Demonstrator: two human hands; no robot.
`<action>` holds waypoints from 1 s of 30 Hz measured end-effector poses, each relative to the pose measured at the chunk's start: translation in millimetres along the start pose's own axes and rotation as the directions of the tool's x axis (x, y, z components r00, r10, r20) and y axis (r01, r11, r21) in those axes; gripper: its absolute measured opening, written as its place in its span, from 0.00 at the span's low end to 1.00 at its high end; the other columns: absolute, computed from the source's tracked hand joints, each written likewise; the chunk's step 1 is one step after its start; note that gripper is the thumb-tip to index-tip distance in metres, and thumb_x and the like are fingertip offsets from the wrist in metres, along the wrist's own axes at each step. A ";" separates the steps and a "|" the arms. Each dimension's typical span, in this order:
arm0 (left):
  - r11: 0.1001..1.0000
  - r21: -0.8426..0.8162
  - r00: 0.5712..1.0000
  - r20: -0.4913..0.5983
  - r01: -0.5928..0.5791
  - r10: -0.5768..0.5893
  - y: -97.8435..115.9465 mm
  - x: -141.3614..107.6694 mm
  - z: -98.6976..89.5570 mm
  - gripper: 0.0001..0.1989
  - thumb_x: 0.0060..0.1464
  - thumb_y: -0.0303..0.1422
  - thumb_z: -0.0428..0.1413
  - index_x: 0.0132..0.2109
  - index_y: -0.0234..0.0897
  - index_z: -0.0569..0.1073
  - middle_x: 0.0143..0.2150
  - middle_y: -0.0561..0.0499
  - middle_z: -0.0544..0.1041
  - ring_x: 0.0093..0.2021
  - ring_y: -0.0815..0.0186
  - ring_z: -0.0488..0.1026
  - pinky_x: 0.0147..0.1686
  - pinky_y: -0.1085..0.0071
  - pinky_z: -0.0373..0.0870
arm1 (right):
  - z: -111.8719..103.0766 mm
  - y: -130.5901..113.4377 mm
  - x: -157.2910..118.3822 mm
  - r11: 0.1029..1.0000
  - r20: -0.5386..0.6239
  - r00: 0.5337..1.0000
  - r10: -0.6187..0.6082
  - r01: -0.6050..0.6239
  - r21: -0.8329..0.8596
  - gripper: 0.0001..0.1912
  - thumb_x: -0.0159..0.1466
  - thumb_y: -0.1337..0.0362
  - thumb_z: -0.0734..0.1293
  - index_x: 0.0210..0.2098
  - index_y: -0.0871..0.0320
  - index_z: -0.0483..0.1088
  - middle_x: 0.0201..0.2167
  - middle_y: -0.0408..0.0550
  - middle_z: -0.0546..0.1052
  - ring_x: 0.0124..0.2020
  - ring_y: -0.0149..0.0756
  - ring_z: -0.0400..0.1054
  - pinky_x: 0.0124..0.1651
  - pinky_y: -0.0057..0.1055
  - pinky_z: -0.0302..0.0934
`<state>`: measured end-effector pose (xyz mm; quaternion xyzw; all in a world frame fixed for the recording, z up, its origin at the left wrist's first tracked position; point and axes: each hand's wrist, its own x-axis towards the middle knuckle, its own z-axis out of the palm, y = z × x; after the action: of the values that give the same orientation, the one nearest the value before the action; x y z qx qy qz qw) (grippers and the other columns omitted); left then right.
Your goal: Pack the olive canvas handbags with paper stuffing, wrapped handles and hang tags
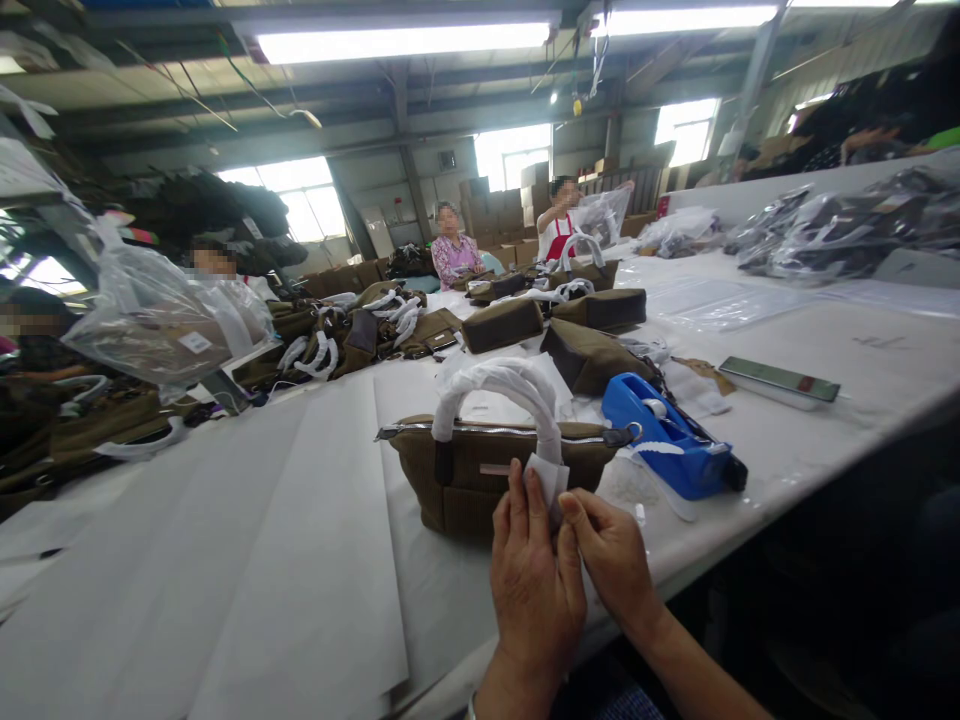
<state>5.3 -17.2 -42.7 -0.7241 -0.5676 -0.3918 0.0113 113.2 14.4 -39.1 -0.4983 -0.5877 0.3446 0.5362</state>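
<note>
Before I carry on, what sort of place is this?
Probably a bag factory's packing area: brown handbags spread along a long white table, a pile of clear plastic bags, and cardboard boxes stacked behind.

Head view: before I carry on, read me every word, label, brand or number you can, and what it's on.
No text is readable.
White label on the clear plastic bag: too small, blurred.
Front plate on the brown handbag: too small.
Reddish patch on the green-topped case: no legible lettering.
Dark marks on the table: unclear whether letters.
</note>
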 end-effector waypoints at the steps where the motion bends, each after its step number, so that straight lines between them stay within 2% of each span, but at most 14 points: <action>1: 1.000 -0.022 1.000 0.018 0.003 -0.002 0.7 -0.5 -2.1 0.32 0.67 0.30 0.48 0.74 0.31 0.52 0.75 0.38 0.53 0.75 0.52 0.51 0.69 0.52 0.57 | -1.1 0.6 1.3 1.000 0.019 1.000 0.011 -0.011 -0.002 0.27 0.67 0.43 0.63 0.20 0.55 0.64 0.18 0.41 0.65 0.23 0.32 0.59 0.26 0.28 0.55; 4: 0.982 -0.176 0.995 0.087 0.065 -0.051 1.4 -1.0 -9.7 0.30 0.68 0.34 0.48 0.73 0.34 0.56 0.76 0.41 0.53 0.75 0.51 0.51 0.70 0.52 0.54 | -3.8 -0.3 6.2 0.997 0.064 0.995 0.080 -0.080 0.007 0.26 0.65 0.41 0.65 0.22 0.56 0.67 0.19 0.41 0.68 0.23 0.33 0.62 0.26 0.28 0.56; 6: 0.904 -0.377 0.977 0.137 0.202 -0.161 -0.8 0.3 -16.4 0.27 0.70 0.39 0.46 0.72 0.38 0.61 0.75 0.44 0.55 0.74 0.53 0.52 0.71 0.54 0.53 | -6.9 -3.2 9.6 0.990 0.105 0.986 0.128 -0.133 0.043 0.26 0.65 0.40 0.65 0.24 0.55 0.68 0.18 0.42 0.70 0.22 0.34 0.65 0.27 0.29 0.58; 8: 0.714 -0.581 0.918 0.189 0.390 -0.348 -5.2 3.4 -24.1 0.26 0.71 0.43 0.44 0.70 0.40 0.65 0.73 0.44 0.62 0.73 0.54 0.57 0.70 0.57 0.55 | -11.1 -6.6 12.7 0.982 0.150 0.976 0.161 -0.174 0.078 0.26 0.64 0.40 0.65 0.24 0.55 0.70 0.16 0.42 0.70 0.20 0.35 0.66 0.27 0.30 0.60; 10: 0.464 -0.699 0.820 0.326 0.544 -0.470 -10.1 7.8 -31.3 0.26 0.69 0.47 0.48 0.66 0.38 0.70 0.67 0.42 0.71 0.66 0.53 0.67 0.64 0.60 0.65 | -15.0 -9.4 15.0 0.974 0.187 0.967 0.175 -0.197 0.109 0.26 0.63 0.39 0.66 0.24 0.55 0.71 0.15 0.42 0.70 0.20 0.35 0.66 0.27 0.30 0.60; 12: 0.269 -0.708 0.741 0.524 0.653 -0.420 -13.1 12.3 -36.3 0.26 0.64 0.48 0.54 0.59 0.34 0.76 0.58 0.40 0.79 0.54 0.54 0.76 0.50 0.65 0.73 | -17.1 -10.4 16.0 0.971 0.213 0.963 0.166 -0.197 0.134 0.25 0.63 0.40 0.67 0.24 0.55 0.71 0.15 0.41 0.70 0.20 0.34 0.66 0.26 0.29 0.60; 14: 0.178 -0.680 0.695 0.644 0.711 -0.318 -12.8 15.5 -37.8 0.23 0.62 0.47 0.58 0.51 0.31 0.80 0.48 0.41 0.82 0.41 0.60 0.78 0.39 0.71 0.72 | -16.6 -9.7 15.7 0.972 0.221 0.965 0.144 -0.179 0.149 0.24 0.64 0.42 0.67 0.24 0.56 0.70 0.16 0.41 0.69 0.20 0.34 0.66 0.26 0.28 0.59; 17: 0.159 -0.692 0.697 0.631 0.704 -0.341 -9.0 16.9 -33.5 0.20 0.59 0.45 0.62 0.47 0.31 0.80 0.40 0.44 0.82 0.39 0.62 0.76 0.39 0.73 0.70 | -14.2 -7.7 13.9 0.989 0.200 0.976 0.087 -0.109 0.101 0.23 0.66 0.46 0.66 0.23 0.56 0.69 0.18 0.40 0.69 0.22 0.32 0.65 0.26 0.28 0.58; 21: 0.281 -0.685 0.731 0.553 0.672 -0.401 -8.1 16.9 -24.6 0.17 0.57 0.43 0.63 0.45 0.33 0.80 0.40 0.45 0.81 0.42 0.59 0.75 0.44 0.70 0.70 | -29.4 -5.6 17.1 0.999 0.272 0.962 -0.006 0.020 -0.047 0.22 0.69 0.49 0.64 0.25 0.55 0.73 0.21 0.42 0.73 0.23 0.33 0.68 0.29 0.29 0.60; 23: 0.356 -0.658 0.742 0.517 0.663 -0.427 -10.9 17.7 -22.3 0.16 0.57 0.43 0.62 0.43 0.33 0.79 0.39 0.47 0.80 0.42 0.60 0.73 0.42 0.71 0.69 | -55.0 -0.8 26.4 0.984 0.239 0.970 -0.052 0.091 -0.155 0.20 0.69 0.49 0.64 0.28 0.54 0.76 0.22 0.43 0.75 0.24 0.35 0.70 0.32 0.31 0.63; 25: 0.395 -0.634 0.743 0.504 0.665 -0.440 -14.4 18.4 -21.3 0.17 0.58 0.45 0.62 0.42 0.34 0.79 0.38 0.47 0.79 0.40 0.60 0.72 0.41 0.71 0.69 | -92.0 10.5 43.0 0.943 0.017 0.995 -0.101 0.102 -0.317 0.19 0.69 0.49 0.64 0.33 0.53 0.78 0.24 0.45 0.78 0.27 0.38 0.72 0.36 0.34 0.65; 27: 0.407 -0.624 0.743 0.511 0.667 -0.433 -17.5 18.7 -20.0 0.17 0.57 0.46 0.62 0.41 0.34 0.79 0.37 0.48 0.79 0.39 0.61 0.72 0.40 0.72 0.68 | -133.0 29.2 65.6 0.862 -0.226 0.957 -0.181 0.044 -0.504 0.17 0.68 0.50 0.64 0.41 0.54 0.79 0.38 0.51 0.82 0.42 0.46 0.75 0.50 0.41 0.66; 29: 0.400 -0.628 0.742 0.518 0.667 -0.425 -19.7 18.3 -17.7 0.18 0.57 0.46 0.62 0.41 0.34 0.79 0.37 0.48 0.79 0.39 0.61 0.71 0.40 0.72 0.68 | -168.3 52.4 89.5 0.779 -0.269 0.934 -0.233 0.014 -0.627 0.16 0.63 0.52 0.66 0.40 0.56 0.80 0.54 0.58 0.77 0.59 0.56 0.67 0.64 0.50 0.57; 30: 0.394 -0.630 0.741 0.521 0.669 -0.424 -20.6 18.1 -16.3 0.18 0.57 0.46 0.62 0.42 0.34 0.79 0.37 0.48 0.79 0.39 0.61 0.72 0.40 0.72 0.68 | -181.8 63.9 100.0 0.783 -0.263 0.947 -0.185 -0.020 -0.622 0.14 0.60 0.53 0.68 0.35 0.56 0.80 0.59 0.58 0.74 0.65 0.57 0.61 0.69 0.52 0.50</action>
<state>-19.9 -2.7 -29.7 -0.4672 -0.5372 -0.4745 -0.5177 311.2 103.4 -36.4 -0.6669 -0.5977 0.0271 0.4442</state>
